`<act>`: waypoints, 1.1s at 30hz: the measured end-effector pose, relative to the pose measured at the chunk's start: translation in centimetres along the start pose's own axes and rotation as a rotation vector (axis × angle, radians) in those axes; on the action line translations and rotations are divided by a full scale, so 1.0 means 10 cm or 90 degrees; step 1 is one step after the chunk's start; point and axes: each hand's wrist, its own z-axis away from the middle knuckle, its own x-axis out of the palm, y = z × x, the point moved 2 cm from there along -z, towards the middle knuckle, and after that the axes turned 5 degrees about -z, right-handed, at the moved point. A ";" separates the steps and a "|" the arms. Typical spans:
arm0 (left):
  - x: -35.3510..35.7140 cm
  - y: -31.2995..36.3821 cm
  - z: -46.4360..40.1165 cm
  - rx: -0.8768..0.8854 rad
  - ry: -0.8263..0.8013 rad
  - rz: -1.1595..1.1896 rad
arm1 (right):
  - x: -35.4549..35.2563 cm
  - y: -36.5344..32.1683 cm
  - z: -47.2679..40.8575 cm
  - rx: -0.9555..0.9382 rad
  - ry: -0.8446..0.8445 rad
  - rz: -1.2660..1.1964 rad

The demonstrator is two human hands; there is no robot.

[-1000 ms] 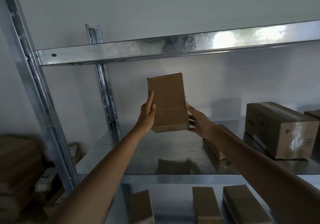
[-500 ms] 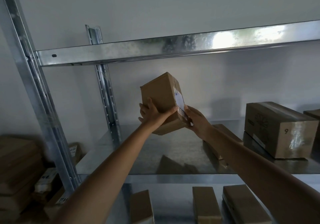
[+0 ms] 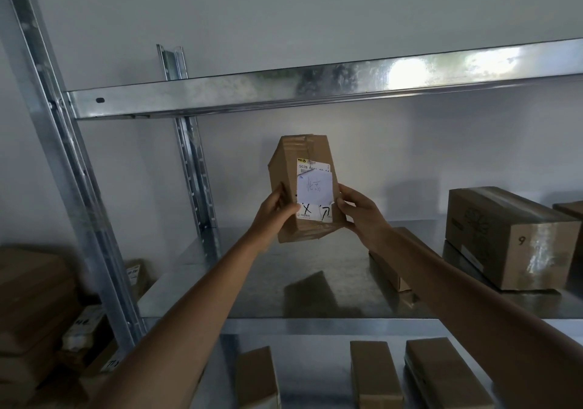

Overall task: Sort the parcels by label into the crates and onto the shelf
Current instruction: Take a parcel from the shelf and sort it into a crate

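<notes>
A small brown cardboard parcel (image 3: 295,162) is held upright in the air above the middle metal shelf (image 3: 258,288). Its white label (image 3: 315,192), with handwriting and a pasted note, faces me. My left hand (image 3: 273,211) grips the parcel's lower left side, thumb across the label's bottom corner. My right hand (image 3: 359,211) grips the lower right side. Both forearms reach in from below.
On the same shelf lie a flat parcel (image 3: 394,269) under my right arm and a large box marked 9 (image 3: 508,235) at right. Three parcels (image 3: 375,374) sit on the lower shelf. Stacked cartons (image 3: 34,314) stand left of the steel upright (image 3: 63,156). An upper shelf beam (image 3: 315,88) crosses above.
The parcel has been turned in both hands until its labelled face points at me; before, its plain side showed. It stays at about the same height over the shelf.
</notes>
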 end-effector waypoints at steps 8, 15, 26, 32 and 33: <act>0.02 0.07 0.08 -0.010 0.058 0.090 | 0.10 0.01 -0.01 0.040 -0.008 -0.041; -0.02 0.14 0.12 0.001 0.096 0.063 | 0.08 0.07 0.01 0.060 -0.039 -0.007; 0.21 0.31 0.20 0.021 0.139 0.101 | -0.12 -0.13 0.14 0.021 -0.041 0.016; 0.46 0.50 0.24 0.024 0.127 0.126 | -0.36 -0.28 0.28 0.002 -0.023 0.034; 0.51 0.54 0.24 0.025 0.125 0.130 | -0.41 -0.31 0.31 -0.003 -0.016 0.033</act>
